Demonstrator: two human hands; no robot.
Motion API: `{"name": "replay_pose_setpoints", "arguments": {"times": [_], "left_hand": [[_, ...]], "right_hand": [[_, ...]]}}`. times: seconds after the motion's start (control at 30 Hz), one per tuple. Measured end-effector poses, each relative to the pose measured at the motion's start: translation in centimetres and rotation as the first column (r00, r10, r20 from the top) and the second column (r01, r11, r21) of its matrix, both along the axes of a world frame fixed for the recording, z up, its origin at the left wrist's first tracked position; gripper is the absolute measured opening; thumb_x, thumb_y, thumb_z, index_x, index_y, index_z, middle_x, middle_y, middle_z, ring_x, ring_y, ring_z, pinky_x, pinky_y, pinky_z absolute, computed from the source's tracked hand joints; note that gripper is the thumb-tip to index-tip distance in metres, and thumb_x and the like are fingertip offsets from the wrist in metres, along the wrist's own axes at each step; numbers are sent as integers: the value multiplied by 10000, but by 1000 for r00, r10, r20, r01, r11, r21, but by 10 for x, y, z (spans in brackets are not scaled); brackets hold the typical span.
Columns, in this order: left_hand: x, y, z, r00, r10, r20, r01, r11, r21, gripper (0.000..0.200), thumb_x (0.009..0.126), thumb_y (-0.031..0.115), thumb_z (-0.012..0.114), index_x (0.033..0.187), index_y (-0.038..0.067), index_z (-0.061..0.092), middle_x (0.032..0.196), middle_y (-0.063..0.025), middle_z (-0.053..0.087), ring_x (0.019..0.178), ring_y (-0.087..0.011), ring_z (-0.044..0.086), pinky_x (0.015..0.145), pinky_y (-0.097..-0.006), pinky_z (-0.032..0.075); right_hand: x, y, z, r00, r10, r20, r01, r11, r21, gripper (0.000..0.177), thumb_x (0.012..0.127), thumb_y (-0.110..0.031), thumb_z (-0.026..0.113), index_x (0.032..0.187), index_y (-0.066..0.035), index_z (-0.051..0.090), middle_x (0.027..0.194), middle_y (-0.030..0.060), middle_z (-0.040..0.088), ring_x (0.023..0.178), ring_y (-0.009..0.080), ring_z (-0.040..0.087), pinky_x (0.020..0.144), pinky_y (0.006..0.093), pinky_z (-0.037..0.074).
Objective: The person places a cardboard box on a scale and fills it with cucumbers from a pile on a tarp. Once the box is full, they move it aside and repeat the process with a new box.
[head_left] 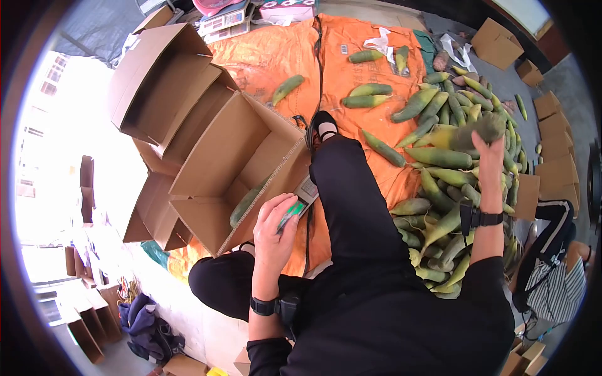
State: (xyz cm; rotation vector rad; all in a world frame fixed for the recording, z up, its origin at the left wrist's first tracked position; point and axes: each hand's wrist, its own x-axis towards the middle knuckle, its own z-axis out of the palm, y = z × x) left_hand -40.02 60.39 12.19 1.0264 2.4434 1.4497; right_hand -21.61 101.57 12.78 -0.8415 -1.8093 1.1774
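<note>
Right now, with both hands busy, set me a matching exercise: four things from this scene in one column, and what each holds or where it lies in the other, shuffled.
1. left hand
2. right hand
3. open cardboard box
4. orange sheet

A. lies under the pile of green vegetables
B. grips a small green object
C. has a single vegetable inside
D. holds a blurred vegetable over the pile

Pairs: 1-B, 2-D, 3-C, 4-A.

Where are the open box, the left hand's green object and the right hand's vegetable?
open box [219, 150]: head view, inner wall.
green object [291, 213]: head view, its middle.
vegetable [461, 136]: head view, blurred middle.
</note>
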Motion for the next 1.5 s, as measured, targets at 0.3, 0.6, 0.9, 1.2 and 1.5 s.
{"name": "replay_pose_setpoints", "arguments": {"times": [0.3, 0.6, 0.9, 1.2, 1.5], "left_hand": [[0, -13, 46, 933, 138, -334, -177, 980, -89, 572, 715, 84, 728, 1253, 44, 539, 1307, -146, 489, 1246, -334, 437, 1031, -450, 361], [5, -36, 50, 978, 202, -57, -203, 845, -495, 798, 600, 186, 835, 1304, 50, 484, 1171, -138, 591, 1012, -329, 600, 872, -382, 484], [-17, -74, 49, 944, 297, -144, -329, 879, -345, 729, 564, 55, 822, 1232, 31, 533, 1016, -152, 657, 926, -257, 650, 833, -350, 498], [-109, -82, 4, 978, 201, -54, -183, 702, -688, 665, 683, 342, 763, 1259, 109, 525, 1030, -181, 663, 980, -355, 627, 829, -416, 491], [-167, -80, -68, 996, 46, -77, -89, 629, -772, 656, 746, 257, 713, 1324, 61, 473, 1102, -227, 631, 1020, -356, 617, 864, -406, 486]], "right_hand": [[-108, -96, 64, 682, 386, -622, -638, 729, -247, 472, 893, -154, 607, 1308, -20, 428, 1291, 123, 517, 1194, 254, 492, 1030, 424, 371], [-154, -229, 32, 445, 620, -646, -883, 182, -433, 527, 803, -136, 725, 1254, -28, 474, 1171, 62, 564, 1100, 165, 533, 966, 335, 412], [-167, -195, 17, 636, 721, -276, -771, 607, -193, 348, 893, -75, 599, 1228, -31, 516, 1088, 42, 588, 974, 116, 546, 853, 272, 456], [-96, -66, -104, 962, 273, -22, -271, 933, -236, 258, 878, -70, 599, 1128, -10, 590, 1013, 44, 637, 876, 134, 582, 807, 274, 475], [36, -63, -282, 565, 194, 802, 49, 962, -267, 293, 811, -143, 637, 1064, 3, 618, 1008, 194, 653, 934, 313, 637, 838, 362, 489]]}}
